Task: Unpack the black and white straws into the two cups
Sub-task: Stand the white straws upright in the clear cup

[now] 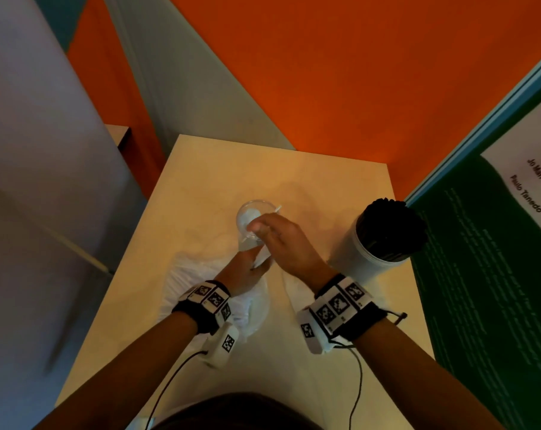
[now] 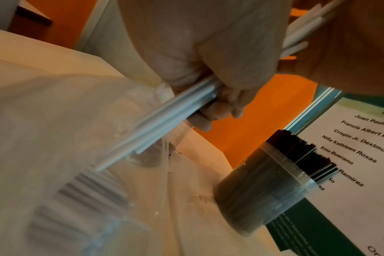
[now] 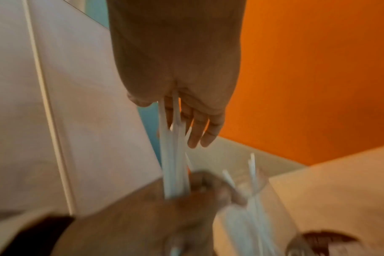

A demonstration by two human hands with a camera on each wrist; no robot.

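My left hand (image 2: 210, 97) grips a bundle of white straws (image 2: 164, 119), fingers curled round it, just above the plastic bag (image 2: 61, 155) that holds more white straws. My right hand (image 3: 182, 110) is over the bundle's upper ends; the straws (image 3: 173, 155) run between its thumb and its nearly straight fingers. Both hands meet beside the clear cup (image 1: 253, 217), which holds a few white straws (image 3: 252, 173). A second cup (image 1: 368, 252), packed with black straws (image 1: 390, 228), stands at the table's right edge.
The pale wooden table (image 1: 309, 181) is narrow, with an orange wall behind it. A green poster board (image 1: 480, 274) stands right beside the cup of black straws. The crumpled bag (image 1: 197, 274) covers the table's left front. Wrist-camera cables hang near the front edge.
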